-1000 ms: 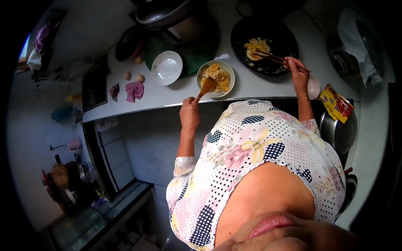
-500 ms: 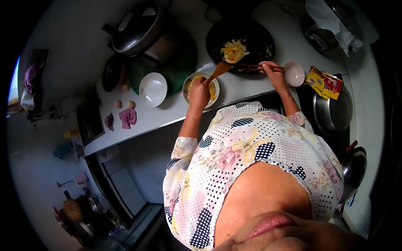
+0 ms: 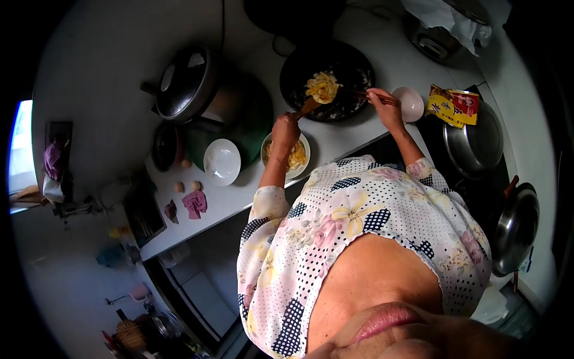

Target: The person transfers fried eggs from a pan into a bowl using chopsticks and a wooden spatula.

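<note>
My left hand (image 3: 286, 130) is closed round the handle of a wooden spatula (image 3: 308, 107), above a white bowl (image 3: 305, 157) with yellow, egg-like food in it. The spatula's blade reaches over the near left part of a black pan (image 3: 359, 60). Against the blade lies a clump of yellow and white cooked egg (image 3: 323, 87). In my right hand (image 3: 385, 106) are reddish-brown chopsticks (image 3: 359, 93), their tips near the egg from the right. A small pale pink bowl (image 3: 409, 104) stands just right of that hand.
A white bowl (image 3: 222, 161) stands left of the food bowl, near a large lidded pot (image 3: 186, 84). Round egg-like things (image 3: 179, 187) and a purple cloth (image 3: 194, 204) lie on the counter. A yellow-red packet (image 3: 452, 106) rests on a metal lid or pan (image 3: 474, 143) at right.
The spatula and chopsticks have shifted, and the egg clump now sits raised by the pan's near left side. The whole view has also turned somewhat.
</note>
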A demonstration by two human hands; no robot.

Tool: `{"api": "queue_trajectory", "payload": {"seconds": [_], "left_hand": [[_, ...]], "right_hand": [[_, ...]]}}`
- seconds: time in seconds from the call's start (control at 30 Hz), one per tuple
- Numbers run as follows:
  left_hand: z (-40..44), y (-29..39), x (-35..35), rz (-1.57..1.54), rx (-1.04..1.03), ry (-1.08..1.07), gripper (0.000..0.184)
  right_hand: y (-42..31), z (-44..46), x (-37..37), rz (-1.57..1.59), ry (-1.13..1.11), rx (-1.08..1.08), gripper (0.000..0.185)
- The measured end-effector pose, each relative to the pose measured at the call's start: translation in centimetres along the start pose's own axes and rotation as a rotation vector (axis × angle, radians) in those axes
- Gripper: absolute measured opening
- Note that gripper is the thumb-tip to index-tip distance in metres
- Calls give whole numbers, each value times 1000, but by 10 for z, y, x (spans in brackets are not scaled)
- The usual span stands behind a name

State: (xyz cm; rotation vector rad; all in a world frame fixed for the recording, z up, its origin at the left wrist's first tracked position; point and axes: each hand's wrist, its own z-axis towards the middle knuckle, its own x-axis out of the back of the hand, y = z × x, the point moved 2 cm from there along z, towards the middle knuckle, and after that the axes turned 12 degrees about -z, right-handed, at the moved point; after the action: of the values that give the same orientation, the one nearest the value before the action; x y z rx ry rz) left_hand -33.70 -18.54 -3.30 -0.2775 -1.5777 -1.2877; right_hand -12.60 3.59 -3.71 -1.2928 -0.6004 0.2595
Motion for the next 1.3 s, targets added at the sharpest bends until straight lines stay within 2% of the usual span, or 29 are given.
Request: {"api": "queue_trajectory", "payload": {"seconds": [0.07, 0.17, 0.4, 0.5, 0.53, 0.57, 0.63, 0.8, 1.0, 1.07, 1.2, 1.3], "left_hand": [[-1, 6, -4, -87, -41, 60, 27], [-10, 8, -3, -114, -74, 94, 28], [-17, 5, -3, -76, -46, 74, 32], [-3, 10, -17, -88, -69, 76, 38], [6, 7, -27, -122, -165, 154, 44], [11, 1, -38, -125, -138, 162, 44], [18, 6, -40, -133, -82, 175, 46], [12, 24, -23, -152, -121, 253, 42], [-3, 18, -20, -95, -68, 190, 39], [-6, 15, -22, -127, -34, 157, 39], [-10, 19, -21, -171, -70, 220, 39], [-13, 44, -5, -164, -82, 267, 38]], "right_hand": [[-1, 3, 0, -76, 12, 21, 15], [2, 10, 2, 37, -20, 0, 15], [-5, 26, 5, -54, 25, 142, 15], [-7, 30, -10, -46, -18, 213, 15], [-7, 31, -14, -67, -47, 230, 15], [-6, 32, -16, -88, -75, 251, 15], [-8, 33, -19, -85, -69, 228, 15], [-14, 28, -7, -91, -58, 164, 15], [-26, 21, -2, -73, 19, 281, 15], [-23, 21, -9, -25, -29, 277, 15], [-13, 22, -18, -9, -80, 277, 15], [-11, 20, -19, -11, -99, 119, 15]]}}
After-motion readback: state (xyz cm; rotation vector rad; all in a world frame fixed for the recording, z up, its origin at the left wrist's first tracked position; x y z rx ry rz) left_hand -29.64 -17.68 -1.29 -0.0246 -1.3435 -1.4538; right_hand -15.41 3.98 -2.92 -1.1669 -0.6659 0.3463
